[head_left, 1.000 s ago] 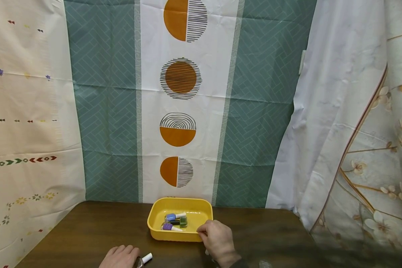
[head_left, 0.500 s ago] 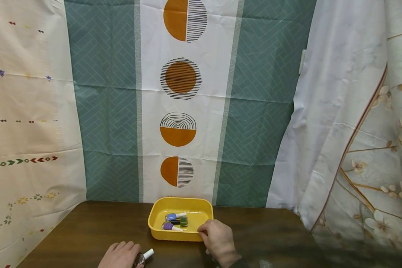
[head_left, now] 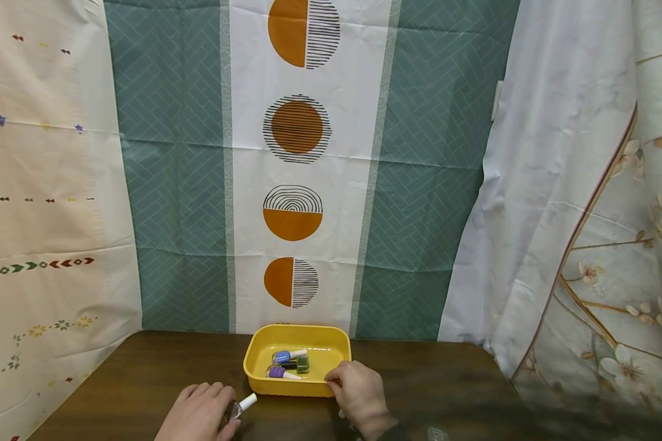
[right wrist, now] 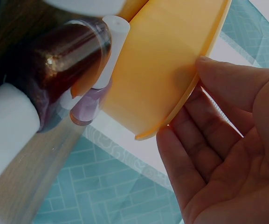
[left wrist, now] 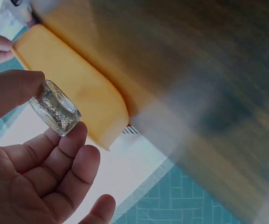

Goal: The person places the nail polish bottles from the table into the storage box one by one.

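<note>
My left hand (head_left: 201, 413) pinches a small nail polish bottle (head_left: 233, 412) with a white cap, left of and in front of the yellow tray (head_left: 265, 387). In the left wrist view this nail polish bottle (left wrist: 57, 108) is clear glass with silvery glitter, gripped between thumb and fingertips. At the tray's near right corner, my right hand (head_left: 360, 395) holds the rim between thumb and fingers. Inside lie a blue nail polish (head_left: 281, 358), a green nail polish (head_left: 302, 365) and a purple nail polish (head_left: 276, 372).
Close to the right wrist camera are a dark red-brown nail polish bottle (right wrist: 69, 60) and a lilac nail polish bottle (right wrist: 88, 106) with a white cap. A clear object (head_left: 437, 434) shows at the brown table's (head_left: 160, 367) front edge. Patterned curtains (head_left: 182, 184) hang behind.
My left hand has moved a little forward and right, carrying the glitter nail polish bottle closer to the tray. The right hand stays on the rim, and the tray's contents look the same.
</note>
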Demonstrator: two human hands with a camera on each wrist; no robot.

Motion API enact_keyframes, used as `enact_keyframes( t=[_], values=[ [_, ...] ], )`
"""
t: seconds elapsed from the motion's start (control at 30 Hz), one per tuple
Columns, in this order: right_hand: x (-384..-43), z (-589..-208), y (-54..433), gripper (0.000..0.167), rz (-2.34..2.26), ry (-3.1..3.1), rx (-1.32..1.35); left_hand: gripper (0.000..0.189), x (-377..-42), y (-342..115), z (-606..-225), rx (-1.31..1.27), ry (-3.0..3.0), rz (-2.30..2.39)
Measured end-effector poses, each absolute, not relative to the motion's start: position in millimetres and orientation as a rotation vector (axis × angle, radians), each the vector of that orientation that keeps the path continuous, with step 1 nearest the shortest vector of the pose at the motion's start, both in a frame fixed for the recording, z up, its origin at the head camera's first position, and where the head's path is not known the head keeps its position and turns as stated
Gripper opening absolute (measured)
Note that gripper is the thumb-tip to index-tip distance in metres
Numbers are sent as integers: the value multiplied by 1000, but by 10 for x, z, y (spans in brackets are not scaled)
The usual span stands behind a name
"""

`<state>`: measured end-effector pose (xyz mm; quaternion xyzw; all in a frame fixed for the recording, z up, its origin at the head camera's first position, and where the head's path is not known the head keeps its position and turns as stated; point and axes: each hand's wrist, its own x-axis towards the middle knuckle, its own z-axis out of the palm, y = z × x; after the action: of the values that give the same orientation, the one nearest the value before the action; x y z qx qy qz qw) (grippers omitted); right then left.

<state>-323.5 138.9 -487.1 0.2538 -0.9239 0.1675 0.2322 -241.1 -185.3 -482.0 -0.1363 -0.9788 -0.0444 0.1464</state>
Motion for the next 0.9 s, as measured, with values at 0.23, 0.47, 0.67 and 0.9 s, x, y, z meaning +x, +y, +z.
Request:
enact_keyframes(
  t=[0.23,0.47,0.67,0.9],
  values=[
    [-3226,-4867,1391,14,466,-2521,697,33,-2414,-1755,-4635,-336,-2827,-164],
    [-3215,-4842,1380,12,460,-2535,686,32,-2424,-1693,-4531,-332,-2763,-113],
    [-3212,-4834,1379,12,452,-2540,683,33,-2477,-1638,-4491,-404,-2656,-100],
    [-3207,-4847,1377,12,446,-2531,687,34,-2572,-1535,-4430,-368,-2669,-153]
  ],
)
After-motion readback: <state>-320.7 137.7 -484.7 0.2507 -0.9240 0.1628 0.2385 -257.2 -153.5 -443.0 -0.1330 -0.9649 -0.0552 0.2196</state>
